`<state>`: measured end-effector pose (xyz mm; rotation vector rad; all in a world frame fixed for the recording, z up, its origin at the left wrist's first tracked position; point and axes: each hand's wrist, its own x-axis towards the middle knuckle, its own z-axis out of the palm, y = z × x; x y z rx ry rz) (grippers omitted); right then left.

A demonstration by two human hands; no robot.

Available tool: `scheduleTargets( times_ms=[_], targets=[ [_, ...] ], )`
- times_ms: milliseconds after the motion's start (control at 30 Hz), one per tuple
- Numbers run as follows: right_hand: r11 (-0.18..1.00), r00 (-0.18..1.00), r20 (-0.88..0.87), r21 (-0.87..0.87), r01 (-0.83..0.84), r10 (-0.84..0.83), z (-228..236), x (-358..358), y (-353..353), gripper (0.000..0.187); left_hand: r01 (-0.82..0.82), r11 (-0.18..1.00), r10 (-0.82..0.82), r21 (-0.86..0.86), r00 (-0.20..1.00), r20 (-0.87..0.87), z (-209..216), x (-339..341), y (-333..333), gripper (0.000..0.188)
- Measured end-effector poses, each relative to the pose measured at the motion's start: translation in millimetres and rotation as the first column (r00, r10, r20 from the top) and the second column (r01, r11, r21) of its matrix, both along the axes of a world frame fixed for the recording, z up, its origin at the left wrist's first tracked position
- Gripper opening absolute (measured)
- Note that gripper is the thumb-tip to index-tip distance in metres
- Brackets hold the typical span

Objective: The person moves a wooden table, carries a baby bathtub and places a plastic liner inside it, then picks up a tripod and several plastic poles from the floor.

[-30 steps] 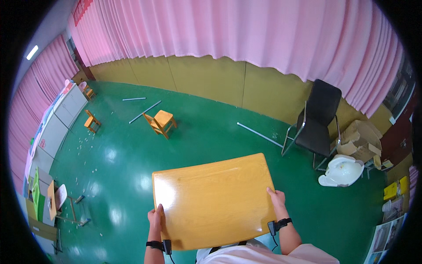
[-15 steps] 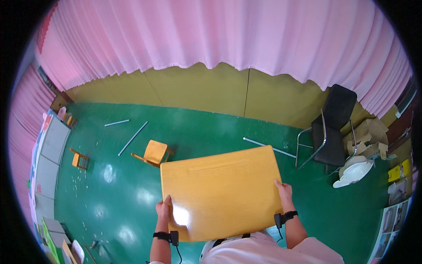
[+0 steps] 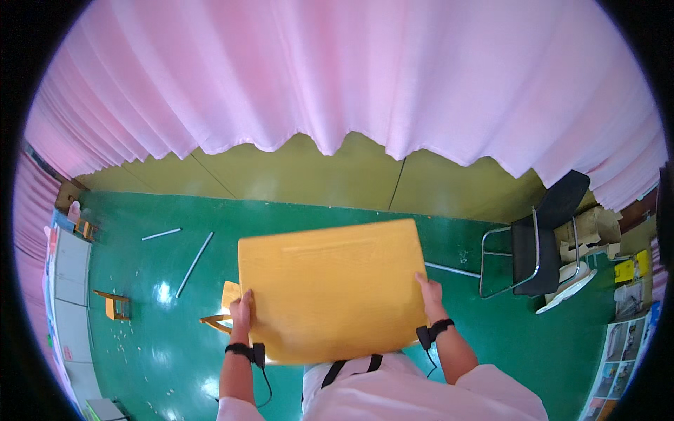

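Observation:
I hold a yellow wooden table level in front of my waist, its smooth rectangular top facing up. Around its left edge my left hand is closed, thumb on the top. My right hand grips the right edge in the same way. The undersides of both hands' fingers are hidden, and any legs of the table are out of sight. Just beyond the left hand, a small wooden chair is partly covered by the table.
Metal tubes lie on the green floor. To the right stand a black chair, a torn cardboard box and a white plastic piece. Another small chair and white cabinets are left. A pink curtain hangs ahead.
The table has shifted slightly up and left in view and now covers more of the small chair. The curtain looks larger, and the floor objects sit lower. Both hands keep their hold.

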<state>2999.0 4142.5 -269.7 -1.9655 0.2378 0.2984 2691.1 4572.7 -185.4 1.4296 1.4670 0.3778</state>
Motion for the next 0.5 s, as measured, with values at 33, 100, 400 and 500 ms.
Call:
scheduleTargets(
  times_ms=[33, 100, 400, 500],
  targets=[
    [0.983, 0.968, -0.249, -0.178, -0.047, 0.001, 2, 20, 11, 0.055, -0.001, 1.0, 0.001, -0.015, 1.0, 0.027, -10, 17, 20, 0.039],
    [0.989, 0.969, -0.241, -0.144, 0.018, -0.053, -18, 52, 41, 0.055, 0.017, 0.999, -0.014, -0.032, 0.995, 0.101, -29, 58, 75, 0.038],
    [0.951, 0.894, -0.36, -0.248, 0.183, -0.266, -9, 119, 167, 0.069, 0.121, 0.992, -0.117, -0.045, 0.99, 0.077, -111, 202, 213, 0.037],
    [0.915, 0.87, -0.282, -0.12, 0.385, -0.404, -56, 125, 173, 0.072, 0.163, 0.977, -0.158, -0.138, 0.986, 0.048, -130, 246, 243, 0.039]
  ],
)
